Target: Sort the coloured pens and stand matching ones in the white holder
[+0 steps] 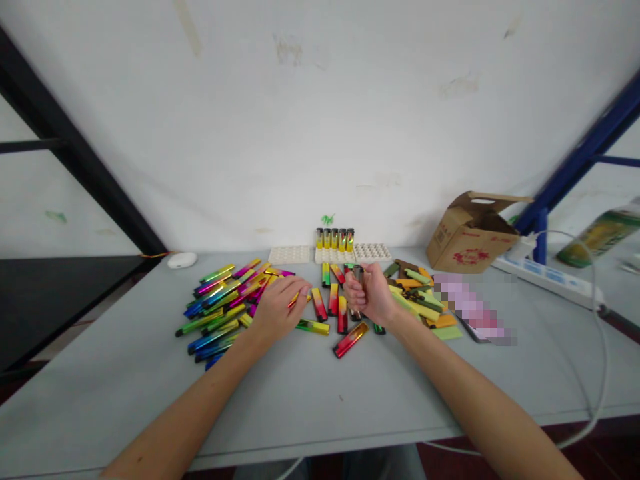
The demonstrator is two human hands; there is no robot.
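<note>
My left hand (281, 305) is closed around a red and yellow lighter (295, 300), partly hidden by the fingers, beside a pile of shiny multicoloured lighters (220, 307). My right hand (371, 295) is wrapped round a dark-topped lighter (359, 275), held upright. Between and below the hands lie several red and yellow lighters (342, 315) and a green and yellow one (314, 326). Behind them, a row of yellow lighters (335, 239) stands upright in a white holed tray (333, 256).
White holed trays stand left (290, 255) and right (373, 251) of the row. Yellow, orange and green lighters (425, 310) lie right of my right hand. Farther right are a cardboard box (465, 237), a power strip (555, 283) and cables. A white case (183, 260) sits back left.
</note>
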